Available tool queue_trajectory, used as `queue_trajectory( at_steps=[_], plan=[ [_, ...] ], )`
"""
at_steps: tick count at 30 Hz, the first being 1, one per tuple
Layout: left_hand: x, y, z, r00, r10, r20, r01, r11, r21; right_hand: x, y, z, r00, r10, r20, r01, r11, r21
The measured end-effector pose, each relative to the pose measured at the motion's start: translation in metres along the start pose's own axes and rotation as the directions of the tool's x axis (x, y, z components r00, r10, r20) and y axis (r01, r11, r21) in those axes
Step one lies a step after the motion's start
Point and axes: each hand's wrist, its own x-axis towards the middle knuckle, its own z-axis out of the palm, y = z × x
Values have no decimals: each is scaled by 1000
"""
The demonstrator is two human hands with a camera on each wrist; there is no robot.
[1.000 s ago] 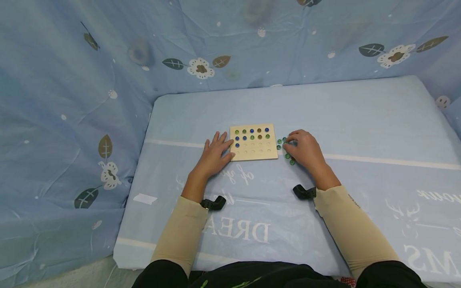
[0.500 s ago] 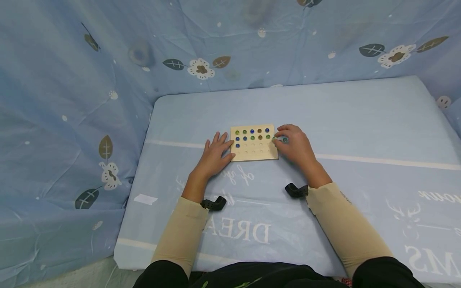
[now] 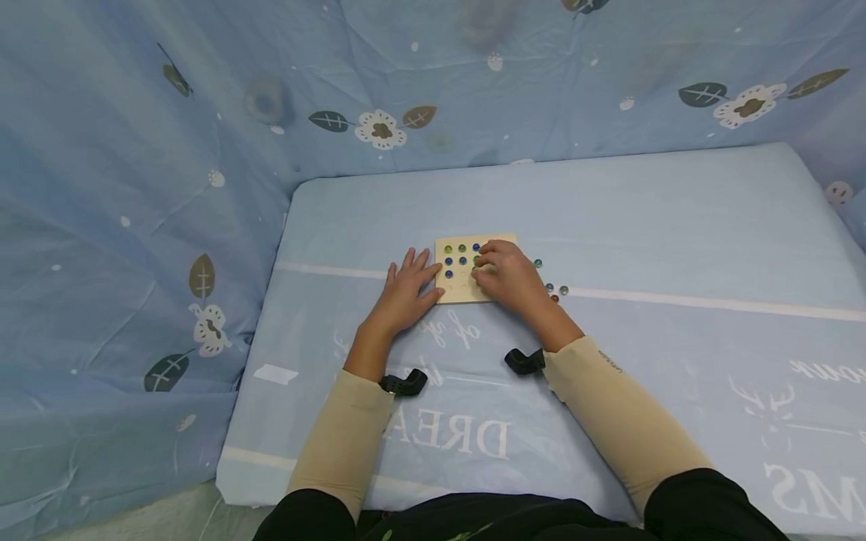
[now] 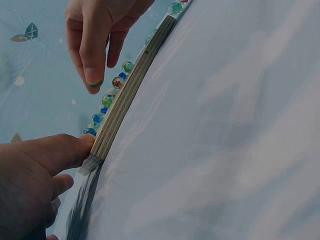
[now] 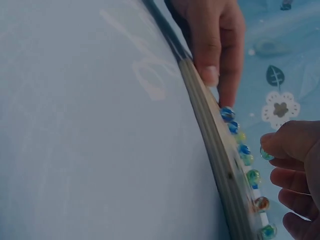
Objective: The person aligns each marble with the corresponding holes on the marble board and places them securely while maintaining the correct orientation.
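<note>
Shifted inward from the board's (image 3: 455, 280) right edge, the right hand (image 3: 509, 275) brings a pinched marble (image 5: 267, 154) over its part-filled face; the spread left hand (image 3: 404, 293) touches its left edge.

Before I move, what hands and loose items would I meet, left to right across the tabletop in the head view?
White patch → left hand → leftmost column of marbles on the wooden board → right hand → loose clear marble.

Table cover (image 3: 629, 218) | "DREA" (image 3: 448, 434), "MS" (image 3: 815, 488), "of" (image 3: 465, 327) (all mirrored) | sleeve print (image 3: 610, 361) illegible
</note>
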Motion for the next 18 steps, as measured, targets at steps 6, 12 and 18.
queue_trajectory(
  at_steps=[6, 12, 18],
  plan=[
    [-1, 0, -1, 1000, 6, 7, -6, 1000, -16, 5, -7, 7, 1000, -14, 15, 15, 999, -31],
    [-2, -1, -1, 1000, 16, 1, -16, 1000, -23, 8, -9, 12, 999, 4, 45, 0, 997, -79],
    [-2, -2, -1, 1000, 20, -1, -20, 1000, -22, 10, -9, 16, 998, 16, 68, -9, 995, -101]
  ],
)
